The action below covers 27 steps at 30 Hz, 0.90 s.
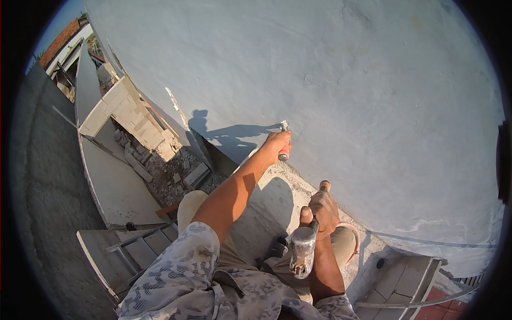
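My left hand (277,143) is closed around a chisel with a red grip (285,151), the arm stretched forward. The chisel's pale tip points up at the grey plastered wall (373,90) and seems to touch it. Closer to me, my right hand (324,209) grips the handle of a hammer (303,249), whose worn metal head is raised toward me, well apart from the chisel. Below both hands runs a rough concrete ledge (269,200) along the wall's foot, with my knees over it.
At the left, a lower level holds broken masonry rubble (176,173) between pale block walls (130,114). A metal ladder (128,261) leans there at lower left. To the lower right are a block-walled recess (392,280) and a curved pipe or hose (416,305).
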Each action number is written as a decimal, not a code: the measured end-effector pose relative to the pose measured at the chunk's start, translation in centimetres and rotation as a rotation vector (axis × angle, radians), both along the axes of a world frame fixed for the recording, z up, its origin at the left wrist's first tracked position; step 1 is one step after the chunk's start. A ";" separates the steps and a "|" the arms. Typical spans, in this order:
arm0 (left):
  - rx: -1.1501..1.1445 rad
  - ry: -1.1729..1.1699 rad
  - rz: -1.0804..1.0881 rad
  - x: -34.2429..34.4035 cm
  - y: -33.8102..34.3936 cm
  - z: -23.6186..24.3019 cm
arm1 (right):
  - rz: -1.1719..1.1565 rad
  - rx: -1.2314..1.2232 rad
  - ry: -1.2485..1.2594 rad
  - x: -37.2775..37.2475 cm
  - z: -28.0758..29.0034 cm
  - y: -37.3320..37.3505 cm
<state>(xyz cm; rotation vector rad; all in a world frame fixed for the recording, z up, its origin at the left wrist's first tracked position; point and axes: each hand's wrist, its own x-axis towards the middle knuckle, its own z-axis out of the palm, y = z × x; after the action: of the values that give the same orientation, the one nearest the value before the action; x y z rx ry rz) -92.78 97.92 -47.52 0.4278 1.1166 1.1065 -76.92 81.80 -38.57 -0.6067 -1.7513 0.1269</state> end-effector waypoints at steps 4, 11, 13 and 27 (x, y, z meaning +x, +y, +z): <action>-0.062 -0.043 0.052 1.6 1.0 -0.6 | -0.308 -0.975 -0.433 2.0 -7.1 3.7; -0.069 -0.061 0.181 1.9 1.6 -0.9 | -0.195 -0.445 -0.095 0.8 -1.6 -0.5; -0.058 -0.047 0.155 1.6 1.4 -0.9 | -0.060 -0.112 0.108 0.1 -2.6 1.6; -0.035 -0.051 0.125 1.8 1.1 -0.5 | -0.164 -0.585 -0.214 2.2 -7.1 3.8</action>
<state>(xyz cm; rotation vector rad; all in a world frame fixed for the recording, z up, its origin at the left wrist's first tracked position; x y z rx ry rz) -91.00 99.04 -47.97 0.3042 1.1274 1.1990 -74.77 85.62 -45.63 -1.2212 -1.8632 0.4843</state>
